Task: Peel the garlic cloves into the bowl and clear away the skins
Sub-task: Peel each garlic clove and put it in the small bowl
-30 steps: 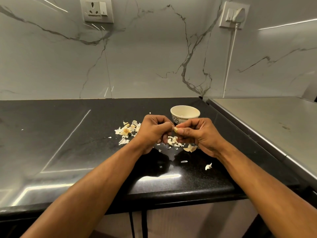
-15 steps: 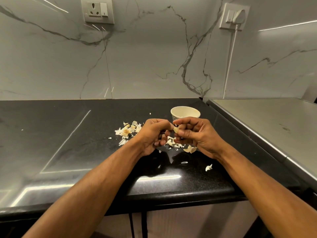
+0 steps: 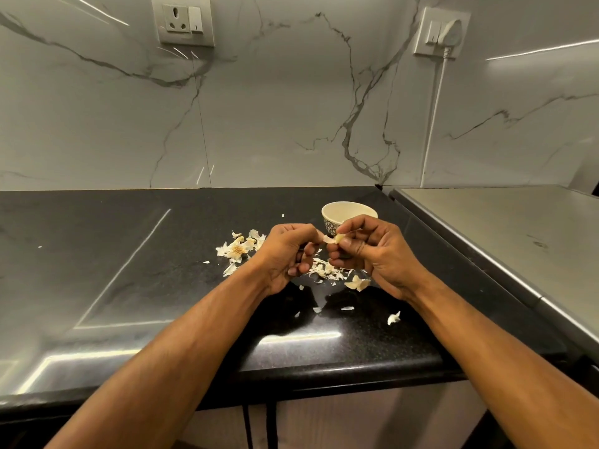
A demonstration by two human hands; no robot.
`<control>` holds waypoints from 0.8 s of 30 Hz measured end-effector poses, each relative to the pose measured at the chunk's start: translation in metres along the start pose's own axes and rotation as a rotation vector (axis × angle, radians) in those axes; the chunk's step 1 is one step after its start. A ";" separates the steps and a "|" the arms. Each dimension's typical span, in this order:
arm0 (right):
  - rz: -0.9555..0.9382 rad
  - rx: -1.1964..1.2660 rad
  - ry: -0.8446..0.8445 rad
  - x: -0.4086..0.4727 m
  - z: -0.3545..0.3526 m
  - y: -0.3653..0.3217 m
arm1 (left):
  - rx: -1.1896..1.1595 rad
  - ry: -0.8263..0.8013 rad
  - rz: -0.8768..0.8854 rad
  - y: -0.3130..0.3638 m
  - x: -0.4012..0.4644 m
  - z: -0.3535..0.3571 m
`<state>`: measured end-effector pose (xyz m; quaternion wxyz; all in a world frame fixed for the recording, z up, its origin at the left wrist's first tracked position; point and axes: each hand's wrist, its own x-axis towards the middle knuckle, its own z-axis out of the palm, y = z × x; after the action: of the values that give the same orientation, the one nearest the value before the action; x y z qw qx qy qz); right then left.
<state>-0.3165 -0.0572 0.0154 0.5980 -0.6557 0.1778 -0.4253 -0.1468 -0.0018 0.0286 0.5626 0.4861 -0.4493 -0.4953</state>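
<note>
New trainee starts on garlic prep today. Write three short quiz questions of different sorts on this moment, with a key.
1. True or false: the bowl stands behind the hands on the black counter.
2. Which of the hands pinches the garlic clove? A) right hand B) neither C) both rest flat on the counter
3. Fill in: most garlic skins lie on the ____, not in the bowl.

Key: 1 true. 2 A; the left hand pulls at the clove's skin. 3 counter.
</note>
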 end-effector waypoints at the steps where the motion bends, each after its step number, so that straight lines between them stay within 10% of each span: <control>1: 0.001 0.009 0.003 0.000 0.000 0.000 | 0.004 0.000 0.000 0.000 0.000 0.000; 7: 0.015 0.021 0.067 0.000 0.000 -0.004 | 0.102 0.081 0.078 0.005 -0.003 -0.003; 14: 0.028 -0.032 0.136 0.001 0.000 -0.004 | 0.849 0.223 0.311 -0.004 0.006 -0.014; 24: 0.032 -0.086 0.187 0.001 0.001 -0.003 | 0.834 0.199 0.323 -0.004 0.006 -0.015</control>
<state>-0.3164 -0.0567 0.0186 0.5567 -0.6353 0.2617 -0.4669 -0.1321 -0.0063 0.0232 0.4293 0.6399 -0.6241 -0.1292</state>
